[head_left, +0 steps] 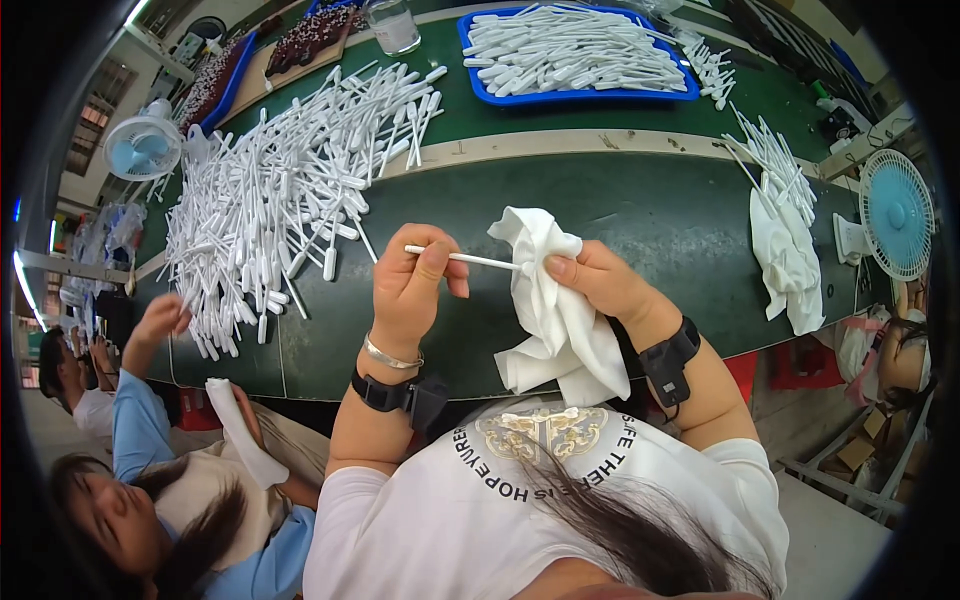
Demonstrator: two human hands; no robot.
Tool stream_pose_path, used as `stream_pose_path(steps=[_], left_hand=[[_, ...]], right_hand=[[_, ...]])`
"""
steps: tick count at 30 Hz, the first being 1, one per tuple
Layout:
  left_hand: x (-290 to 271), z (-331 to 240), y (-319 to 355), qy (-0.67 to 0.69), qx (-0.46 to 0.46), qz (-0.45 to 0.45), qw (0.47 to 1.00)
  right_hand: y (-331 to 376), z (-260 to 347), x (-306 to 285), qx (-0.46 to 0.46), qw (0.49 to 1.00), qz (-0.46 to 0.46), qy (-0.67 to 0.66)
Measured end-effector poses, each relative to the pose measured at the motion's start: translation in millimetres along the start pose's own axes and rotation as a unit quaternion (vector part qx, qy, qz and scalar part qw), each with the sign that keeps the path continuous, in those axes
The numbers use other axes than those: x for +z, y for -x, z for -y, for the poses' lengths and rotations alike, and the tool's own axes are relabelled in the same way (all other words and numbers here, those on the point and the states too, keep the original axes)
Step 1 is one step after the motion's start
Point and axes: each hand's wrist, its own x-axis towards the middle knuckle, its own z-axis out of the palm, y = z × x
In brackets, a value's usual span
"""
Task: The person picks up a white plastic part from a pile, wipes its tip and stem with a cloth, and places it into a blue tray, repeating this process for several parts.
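My left hand (412, 285) pinches a thin white stick (482, 261) between thumb and fingers, and the stick points right. Its other end goes into the folds of a white cloth (545, 310), so that end is hidden. My right hand (600, 280) is closed on the cloth, thumb pressed on top, and the cloth hangs down toward my shirt. To the left of my left hand lies a big loose pile of similar white sticks (270, 200), many with a thicker, rounded end.
A blue tray (583, 100) heaped with white sticks stands at the back of the green table (660, 205). On the right lie another white cloth (790, 260) and more sticks, beside a fan (896, 213). A glass jar (393, 28) is far back. A co-worker's hand (162, 318) reaches to the pile.
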Motion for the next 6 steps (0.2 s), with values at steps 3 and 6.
stream_pose_path(steps=[3,6], left_hand=[[9.6,3.9,5.2,-0.062,-0.021,0.050,0.997],[10.0,-0.4,4.4,-0.113,-0.018,0.094,0.989]], right_hand=[[-5.6,-11.1,6.7,-0.038,0.994,-0.043,0.097],[-1.3,-7.2,9.2,-0.088,0.972,-0.037,0.213]])
